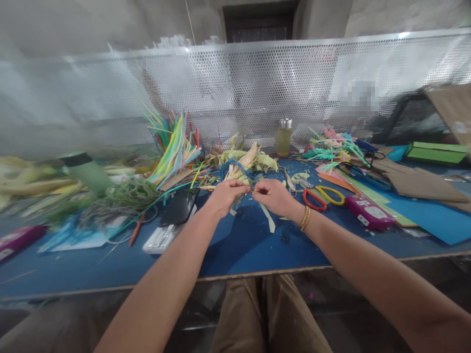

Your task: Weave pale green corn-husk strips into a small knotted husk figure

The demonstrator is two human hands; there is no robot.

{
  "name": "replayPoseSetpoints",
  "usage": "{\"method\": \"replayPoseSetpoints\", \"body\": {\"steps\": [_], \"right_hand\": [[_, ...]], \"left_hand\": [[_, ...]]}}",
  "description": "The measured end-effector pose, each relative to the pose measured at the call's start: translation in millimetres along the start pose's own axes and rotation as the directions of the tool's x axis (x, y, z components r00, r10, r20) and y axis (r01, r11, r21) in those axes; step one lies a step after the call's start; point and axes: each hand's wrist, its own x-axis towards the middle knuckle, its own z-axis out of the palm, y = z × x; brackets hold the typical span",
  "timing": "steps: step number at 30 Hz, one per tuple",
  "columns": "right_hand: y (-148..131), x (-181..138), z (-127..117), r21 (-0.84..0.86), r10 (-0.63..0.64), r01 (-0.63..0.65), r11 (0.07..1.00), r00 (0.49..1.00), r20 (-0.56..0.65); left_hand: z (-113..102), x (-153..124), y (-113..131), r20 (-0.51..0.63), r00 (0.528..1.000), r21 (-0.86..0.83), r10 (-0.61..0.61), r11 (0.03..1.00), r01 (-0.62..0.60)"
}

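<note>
My left hand [228,195] and my right hand [272,194] meet almost fingertip to fingertip above the blue table [253,245]. Fingers and thumb of each are pinched together. Whatever sits between them is too small and hidden to name; a thin dark bit shows at the fingertips. Just behind the hands lies a heap of pale, dried corn husks [248,159] with blue yarn [235,166] across it. A narrow husk strip [268,218] lies on the table below my right hand. Scissors [324,195] with red and yellow handles rest to the right of that hand.
Left are a bundle of coloured pipe cleaners [174,147], green yarn [132,192], a black phone [179,207] on a white case [164,239], and a green bottle [86,172]. Right are a purple box [370,212], cardboard [415,179], and coloured sheets. A glass jar [284,139] stands behind.
</note>
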Motion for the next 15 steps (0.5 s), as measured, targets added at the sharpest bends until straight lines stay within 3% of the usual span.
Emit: {"method": "replayPoseSetpoints", "body": {"steps": [4,10,15], "right_hand": [[5,-1,-3,-0.032,0.035,-0.035,0.999,0.999,-0.012],[10,2,-9,-0.114,0.041,-0.06,0.992,0.986,-0.161],[13,3,-3,0.132,0.126,-0.126,0.983,0.992,0.004]], "left_hand": [[-5,0,0,0.068,0.998,0.006,0.004,1.0,-0.004],[-6,-2,4,0.099,0.995,0.007,0.025,1.0,-0.026],[-1,-5,7,0.034,0.996,0.02,0.086,0.996,-0.087]]}}
